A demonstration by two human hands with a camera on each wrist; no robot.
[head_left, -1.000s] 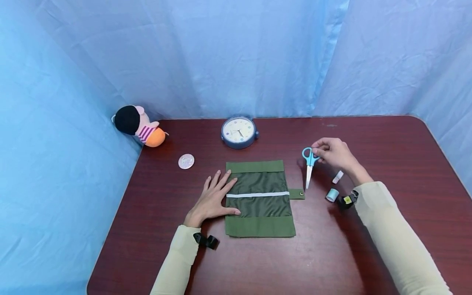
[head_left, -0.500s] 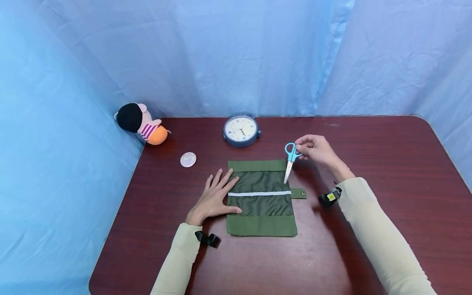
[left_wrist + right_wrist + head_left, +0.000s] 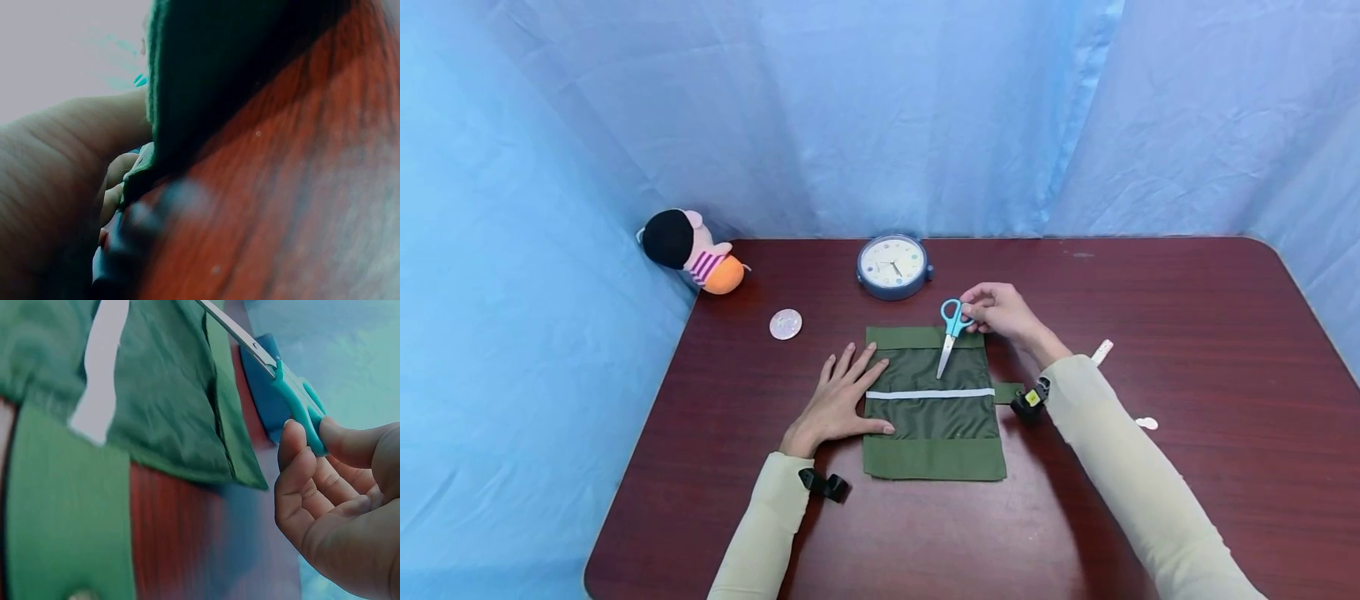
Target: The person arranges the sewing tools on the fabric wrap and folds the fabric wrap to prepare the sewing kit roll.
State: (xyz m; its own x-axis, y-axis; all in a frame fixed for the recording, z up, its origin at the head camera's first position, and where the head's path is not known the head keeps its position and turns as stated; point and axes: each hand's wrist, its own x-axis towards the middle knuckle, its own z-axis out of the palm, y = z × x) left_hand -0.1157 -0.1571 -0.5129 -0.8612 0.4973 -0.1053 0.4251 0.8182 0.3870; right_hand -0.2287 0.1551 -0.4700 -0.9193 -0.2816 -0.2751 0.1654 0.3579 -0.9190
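Note:
A green fabric pouch (image 3: 932, 458) lies unfolded on the table, a white elastic band (image 3: 928, 394) running across its middle. My left hand (image 3: 835, 408) rests spread on the pouch's left edge, fingers straight. Between thumb and fingers my right hand (image 3: 1003, 312) pinches one handle loop of a small pair of scissors (image 3: 953, 325) with turquoise handles. The blades point down toward the band, over the upper part of the pouch. In the right wrist view the scissors (image 3: 297, 403) extend up and left from the fingertips. A snap tab (image 3: 69, 506) sticks out from the pouch's right side.
Behind the pouch stands a blue round clock (image 3: 892, 267). A shiny round disc (image 3: 786, 324) lies to the left, with a plush toy (image 3: 700, 254) at the back left corner. Small white items (image 3: 1102, 352) lie beside the right sleeve, which partly covers them.
My right hand has carried the scissors leftward, from beyond the pouch's right side to over its upper part. My left hand has stayed in place on the pouch.

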